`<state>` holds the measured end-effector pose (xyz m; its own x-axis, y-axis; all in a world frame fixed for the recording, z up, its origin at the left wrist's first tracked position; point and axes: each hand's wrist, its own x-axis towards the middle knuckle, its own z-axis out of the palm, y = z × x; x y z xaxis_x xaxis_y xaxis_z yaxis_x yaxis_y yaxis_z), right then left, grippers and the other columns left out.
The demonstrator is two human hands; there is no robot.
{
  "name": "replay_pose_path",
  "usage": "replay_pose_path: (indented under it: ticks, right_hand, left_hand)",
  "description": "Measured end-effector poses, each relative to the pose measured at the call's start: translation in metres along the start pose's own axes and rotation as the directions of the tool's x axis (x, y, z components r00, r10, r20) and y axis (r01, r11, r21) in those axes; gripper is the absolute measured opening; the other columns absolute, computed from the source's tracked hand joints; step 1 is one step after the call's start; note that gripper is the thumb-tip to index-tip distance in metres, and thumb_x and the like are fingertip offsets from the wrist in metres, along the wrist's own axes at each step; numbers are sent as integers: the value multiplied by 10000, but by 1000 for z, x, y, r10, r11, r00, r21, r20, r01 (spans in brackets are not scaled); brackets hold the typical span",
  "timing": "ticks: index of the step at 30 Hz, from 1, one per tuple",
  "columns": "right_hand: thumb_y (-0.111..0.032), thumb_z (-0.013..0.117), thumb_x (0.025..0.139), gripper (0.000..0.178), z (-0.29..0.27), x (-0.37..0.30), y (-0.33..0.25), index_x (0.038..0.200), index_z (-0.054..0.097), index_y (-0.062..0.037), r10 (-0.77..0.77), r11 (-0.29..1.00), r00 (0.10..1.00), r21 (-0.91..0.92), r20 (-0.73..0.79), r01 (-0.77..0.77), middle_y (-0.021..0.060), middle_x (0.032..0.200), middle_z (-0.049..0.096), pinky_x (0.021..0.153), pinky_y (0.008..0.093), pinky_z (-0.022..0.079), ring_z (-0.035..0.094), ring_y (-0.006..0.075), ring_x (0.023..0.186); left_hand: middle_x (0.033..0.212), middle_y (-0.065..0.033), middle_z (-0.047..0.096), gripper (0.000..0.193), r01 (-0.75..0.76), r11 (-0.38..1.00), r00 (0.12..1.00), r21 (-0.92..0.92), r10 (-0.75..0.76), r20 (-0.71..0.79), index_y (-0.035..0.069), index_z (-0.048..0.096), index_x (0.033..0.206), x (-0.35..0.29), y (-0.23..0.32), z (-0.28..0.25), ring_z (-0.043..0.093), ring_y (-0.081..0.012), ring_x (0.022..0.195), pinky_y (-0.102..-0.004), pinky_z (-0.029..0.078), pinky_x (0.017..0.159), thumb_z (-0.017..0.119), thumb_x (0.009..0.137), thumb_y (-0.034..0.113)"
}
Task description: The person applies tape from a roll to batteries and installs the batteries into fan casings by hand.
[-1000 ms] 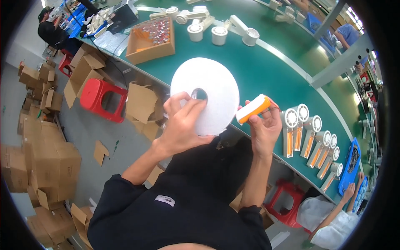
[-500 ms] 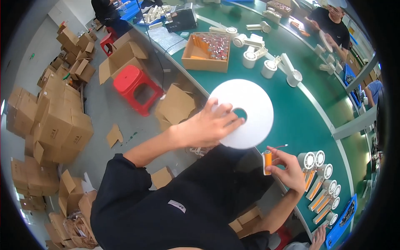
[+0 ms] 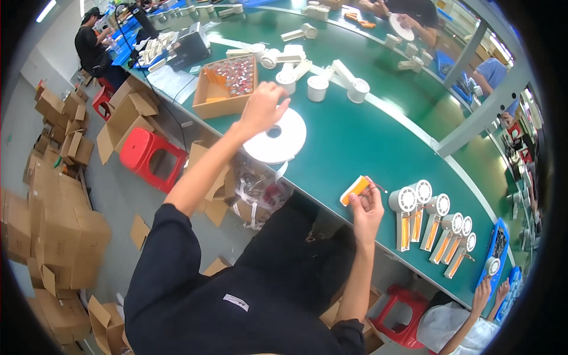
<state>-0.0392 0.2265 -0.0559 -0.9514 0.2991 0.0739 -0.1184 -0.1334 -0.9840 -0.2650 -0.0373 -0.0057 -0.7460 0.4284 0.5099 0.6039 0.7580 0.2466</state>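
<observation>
A large white roll of tape (image 3: pixel 293 131) lies flat at the near edge of the green table, with a loose end hanging over the edge. Above its far left part is my left hand (image 3: pixel 263 110), fingers bent and thumb apart, with nothing visible in it. My right hand (image 3: pixel 368 207) pinches an orange battery (image 3: pixel 355 191) between thumb and fingers. A pale strip runs along the battery's side, and thin wires stick out near my fingertips. Just right of that hand, several white fan housings (image 3: pixel 403 201) stand in a row, orange batteries in their handles.
A cardboard box (image 3: pixel 204 109) of orange batteries and wires sits beyond the roll. More white fan parts (image 3: pixel 317 89) stand farther back. Blue trays (image 3: pixel 496 251) line the right, where a co-worker's hands (image 3: pixel 482 296) hold a fan part. A red stool (image 3: pixel 139 154) and cartons crowd the left floor.
The tape roll, earlier held up in my left hand, now lies on the table. My left hand has lifted off it. The right hand has brought the battery over the table, tilting it.
</observation>
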Motion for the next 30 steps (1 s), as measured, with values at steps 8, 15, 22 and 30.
replay_pose_path:
  ticks: [8, 15, 22, 30]
  right_hand:
    - [56, 661, 871, 526, 0, -1, 11, 1355, 456, 80, -114, 988, 993, -112, -39, 109, 105, 1015, 641, 760, 245, 541, 663, 124, 859]
    - [63, 663, 863, 554, 0, 1, 14, 1374, 449, 54, -86, 992, 996, -90, -13, 85, 117, 1032, 648, 765, 257, 554, 673, 144, 864]
    - [39, 648, 886, 537, -4, -4, 8, 1375, 428, 61, -69, 992, 997, 99, -45, 74, 128, 1095, 625, 833, 267, 538, 650, 148, 950]
    - [-2, 652, 898, 533, -11, -10, 0, 1372, 416, 53, -57, 976, 994, 206, -94, 75, 132, 1138, 610, 924, 305, 505, 620, 180, 1054]
  left_hand:
    - [1124, -231, 645, 897, 397, 895, 865, 204, -439, 242, -32, 525, 1240, 89, 43, 64, 629, -369, 1073, -450, 495, 882, 757, 676, 626]
    - [1030, -217, 690, 696, 328, 936, 919, 127, -348, 187, 24, 559, 1247, 84, 21, 44, 676, -356, 959, -440, 534, 841, 732, 701, 418]
    - [1056, -203, 633, 658, 90, 962, 945, 259, -164, 283, 52, 569, 1244, 38, 28, -42, 642, -362, 989, -444, 524, 843, 729, 668, 327]
    - [1014, -113, 543, 596, -229, 970, 920, 87, 186, 345, 149, 558, 1239, 17, 49, -74, 599, -326, 957, -415, 516, 817, 736, 670, 147]
